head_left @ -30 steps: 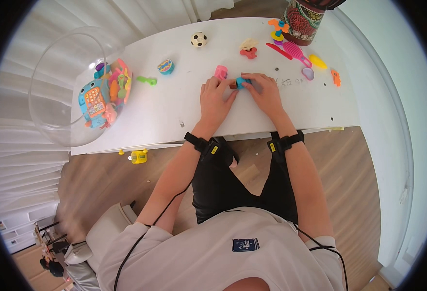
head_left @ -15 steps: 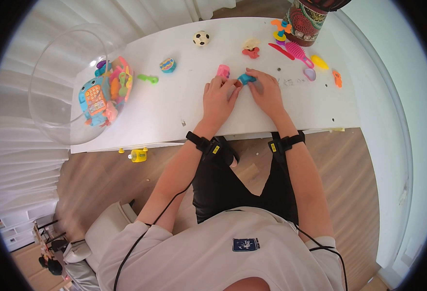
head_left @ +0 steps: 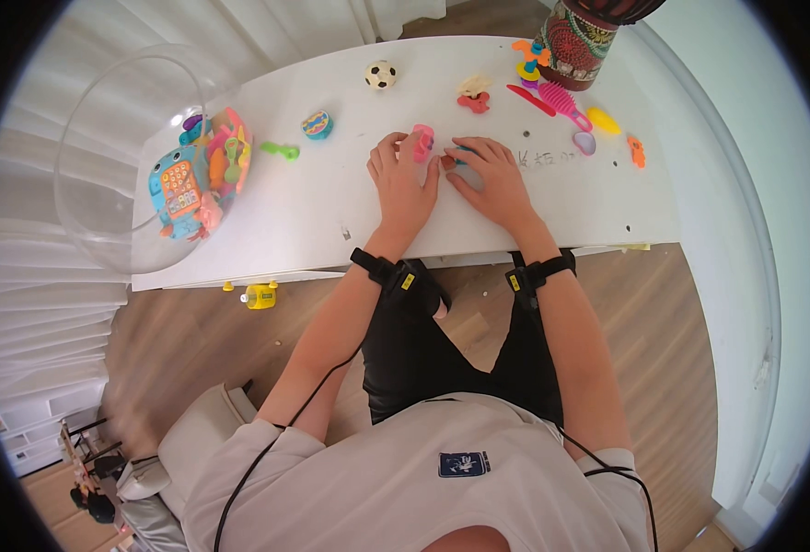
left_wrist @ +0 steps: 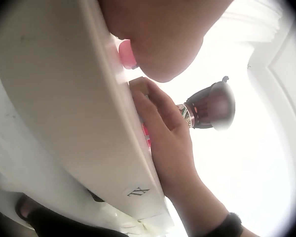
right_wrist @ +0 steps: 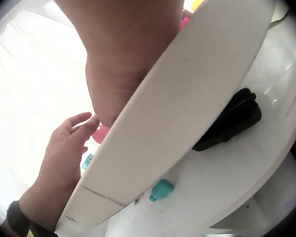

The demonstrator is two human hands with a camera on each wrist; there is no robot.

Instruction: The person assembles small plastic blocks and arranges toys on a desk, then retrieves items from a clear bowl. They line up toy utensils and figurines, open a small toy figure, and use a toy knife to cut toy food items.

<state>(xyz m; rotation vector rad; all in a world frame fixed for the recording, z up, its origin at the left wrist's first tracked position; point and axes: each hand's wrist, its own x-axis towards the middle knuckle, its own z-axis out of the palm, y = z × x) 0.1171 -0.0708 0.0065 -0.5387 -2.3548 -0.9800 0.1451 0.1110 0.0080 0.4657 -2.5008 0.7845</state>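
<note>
Under the fingers of my right hand [head_left: 499, 184] lies a small blue toy piece [head_left: 461, 155] with a brown end. In the left wrist view my right hand [left_wrist: 167, 131] curls its thumb and fingers about the brown end [left_wrist: 137, 84], and the palm hides the rest. My left hand [head_left: 403, 189] is just left of it, fingers loosely bent beside a pink toy [head_left: 423, 143] standing on the white table [head_left: 285, 207]. The right wrist view has my left hand [right_wrist: 59, 153] with relaxed fingers close to the pink toy [right_wrist: 99, 134].
A clear bowl [head_left: 101, 250] on its side at the left holds several toys. Behind my hands are a toy football [head_left: 380, 74], a blue drum-shaped toy [head_left: 316, 124], and a green spoon [head_left: 281, 150]. A pink brush [head_left: 560, 97] and a patterned drum [head_left: 578, 46] occupy the back right.
My left hand has let go of the brown end and moved left, to the pink toy's edge. My right hand has turned over the blue piece, covering more of it.
</note>
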